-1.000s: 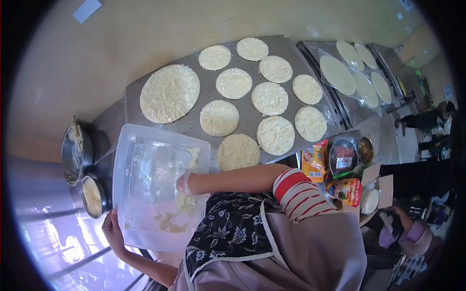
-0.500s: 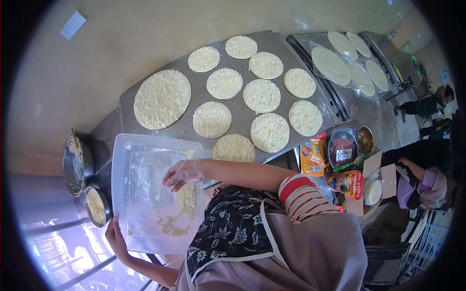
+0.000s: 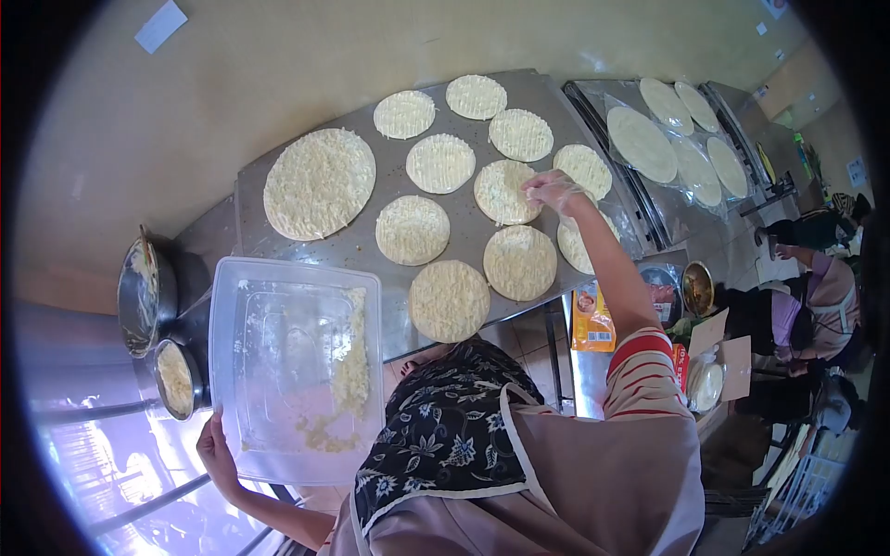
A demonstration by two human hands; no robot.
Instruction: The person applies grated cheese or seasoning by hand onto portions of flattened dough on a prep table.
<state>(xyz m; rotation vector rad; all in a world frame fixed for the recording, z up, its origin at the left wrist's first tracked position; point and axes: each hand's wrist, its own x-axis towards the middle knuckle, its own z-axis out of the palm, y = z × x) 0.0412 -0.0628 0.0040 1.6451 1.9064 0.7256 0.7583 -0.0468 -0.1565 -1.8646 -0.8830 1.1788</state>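
My left hand (image 3: pixel 217 456) is closed on the near left edge of a clear plastic tub (image 3: pixel 278 468). Pale yellow grated cheese (image 3: pixel 352 380) lies along the tub's right side. My right hand (image 3: pixel 556 192), in a thin clear glove, hovers over a round dough base (image 3: pixel 501 199) covered with pale shreds. Its fingers are bunched together pointing down, with pale shreds at the tips; how much they hold is hidden. Several similar topped bases surround it on the metal table (image 3: pixel 362 278), including a larger round (image 3: pixel 320 185) at the left.
At the left stand a big metal pot (image 3: pixel 146 296) and a smaller bowl (image 3: pixel 174 380) of pale shreds. Plastic-wrapped bases (image 3: pixel 640 144) lie on another table. Right of me are an orange packet (image 3: pixel 591 320) and an open carton (image 3: pixel 735 366). People (image 3: pixel 825 296) stand farther right.
My right hand has moved from above the tub, up and right, to a topped base on the table. My left hand stays on the tub's edge.
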